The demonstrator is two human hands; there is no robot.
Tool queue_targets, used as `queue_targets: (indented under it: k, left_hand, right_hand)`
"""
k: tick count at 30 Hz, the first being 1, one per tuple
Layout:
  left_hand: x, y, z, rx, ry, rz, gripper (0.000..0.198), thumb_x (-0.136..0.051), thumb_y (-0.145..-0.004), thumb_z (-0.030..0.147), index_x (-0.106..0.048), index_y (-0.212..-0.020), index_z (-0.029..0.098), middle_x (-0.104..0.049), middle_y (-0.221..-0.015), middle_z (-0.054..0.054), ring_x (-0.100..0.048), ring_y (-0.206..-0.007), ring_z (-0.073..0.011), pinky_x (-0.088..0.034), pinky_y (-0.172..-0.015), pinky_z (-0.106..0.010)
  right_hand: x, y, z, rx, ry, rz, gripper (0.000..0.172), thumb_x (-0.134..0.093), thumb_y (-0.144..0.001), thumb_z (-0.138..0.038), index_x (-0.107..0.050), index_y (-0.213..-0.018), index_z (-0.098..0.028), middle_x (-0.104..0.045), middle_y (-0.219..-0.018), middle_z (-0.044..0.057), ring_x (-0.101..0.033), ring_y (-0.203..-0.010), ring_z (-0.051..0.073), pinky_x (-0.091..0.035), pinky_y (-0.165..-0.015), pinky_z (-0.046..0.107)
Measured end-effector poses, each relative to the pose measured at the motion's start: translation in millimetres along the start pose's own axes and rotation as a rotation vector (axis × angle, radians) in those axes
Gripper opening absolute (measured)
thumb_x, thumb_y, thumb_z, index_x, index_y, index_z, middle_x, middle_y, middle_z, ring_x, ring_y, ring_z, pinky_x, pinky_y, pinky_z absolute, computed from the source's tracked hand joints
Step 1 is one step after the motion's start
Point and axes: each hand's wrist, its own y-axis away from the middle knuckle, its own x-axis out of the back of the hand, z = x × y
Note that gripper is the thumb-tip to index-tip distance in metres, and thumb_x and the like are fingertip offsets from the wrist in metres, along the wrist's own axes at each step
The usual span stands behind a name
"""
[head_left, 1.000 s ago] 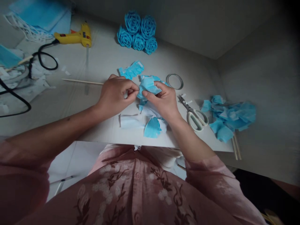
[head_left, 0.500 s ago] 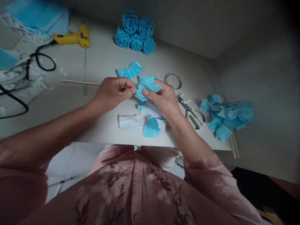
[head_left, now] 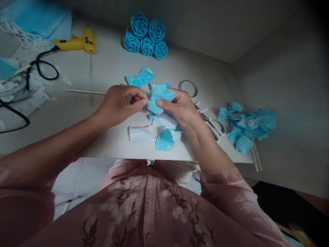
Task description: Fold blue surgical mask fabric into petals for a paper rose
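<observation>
Between thumb and fingers my right hand (head_left: 183, 106) grips a light blue fabric piece (head_left: 160, 97) with a petal-like, crumpled shape. My left hand (head_left: 125, 101) is closed in a pinch at the left edge of that piece. A pleated blue strip (head_left: 140, 77) lies just beyond my hands. Below them on the table are white fabric pieces (head_left: 142, 133) and a curved blue fabric piece (head_left: 165, 140). Scissors (head_left: 216, 127) with pale handles rest beside my right wrist, partly hidden by it. A thin wooden stick (head_left: 84, 91) extends behind my left hand.
Several blue fabric roses (head_left: 147, 34) are stacked at the back. A yellow glue gun (head_left: 77, 43) and blue face masks (head_left: 38, 19) lie at the back left. A wire coil (head_left: 189, 88) sits past my right hand. Blue scraps (head_left: 253, 121) are piled right, near the wall.
Both hands stay at nearly the same place around the blue fabric piece, which has turned slightly. The whole view has shifted a little, and my right forearm covers more of the scissors.
</observation>
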Motion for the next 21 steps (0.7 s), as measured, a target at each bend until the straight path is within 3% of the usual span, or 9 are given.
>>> queue_targets:
  k: [5,10,13,17,21]
  left_hand:
    - [-0.8,-1.1,-2.1,0.099,0.089,-0.016,0.013,-0.067,-0.082,0.033,-0.074,-0.078,0.023,-0.073,-0.077,-0.001,-0.066,-0.08,-0.02,-0.05,-0.075,-0.029]
    - [-2.8,-1.5,-4.7,0.191,0.213,-0.075,0.014,-0.069,-0.083,0.035,-0.073,-0.078,0.022,-0.066,-0.068,-0.001,-0.062,-0.07,-0.0178,-0.049,-0.07,-0.029]
    - [-4.3,-1.1,-7.1,0.184,0.287,-0.077,0.019,-0.069,-0.086,0.04,-0.075,-0.079,0.023,-0.06,-0.063,0.0,-0.059,-0.068,-0.017,-0.048,-0.071,-0.031]
    - [-5.4,-0.9,-7.6,0.16,0.401,-0.065,0.024,-0.068,-0.089,0.044,-0.078,-0.08,0.024,-0.056,-0.062,0.0,-0.055,-0.066,-0.0164,-0.046,-0.073,-0.033]
    - [-5.4,-0.9,-5.4,0.168,0.439,-0.056,0.021,-0.069,-0.088,0.041,-0.078,-0.079,0.024,-0.059,-0.062,0.0,-0.053,-0.064,-0.0156,-0.045,-0.071,-0.032]
  right_hand:
    - [1.7,-0.1,-0.8,-0.016,0.008,-0.004,0.04,-0.095,-0.071,-0.055,-0.075,-0.082,-0.022,-0.073,-0.078,-0.002,-0.071,-0.083,0.018,-0.064,-0.078,0.035]
    - [3.9,-1.1,3.5,-0.04,-0.037,-0.017,0.038,-0.096,-0.07,-0.051,-0.076,-0.082,-0.021,-0.074,-0.078,-0.001,-0.07,-0.076,0.016,-0.063,-0.078,0.034]
    - [4.3,-2.8,5.9,-0.088,-0.085,0.006,0.039,-0.094,-0.071,-0.052,-0.075,-0.082,-0.02,-0.075,-0.08,0.0,-0.071,-0.078,0.017,-0.063,-0.079,0.035]
    - [1.2,-3.5,3.3,-0.096,-0.1,0.036,0.049,-0.085,-0.077,-0.068,-0.071,-0.084,-0.022,-0.072,-0.083,0.002,-0.074,-0.091,0.021,-0.065,-0.082,0.037]
    - [-3.3,-3.2,2.6,-0.051,-0.05,0.024,0.056,-0.089,-0.069,-0.071,-0.069,-0.091,-0.023,-0.072,-0.09,0.001,-0.072,-0.096,0.021,-0.063,-0.083,0.034]
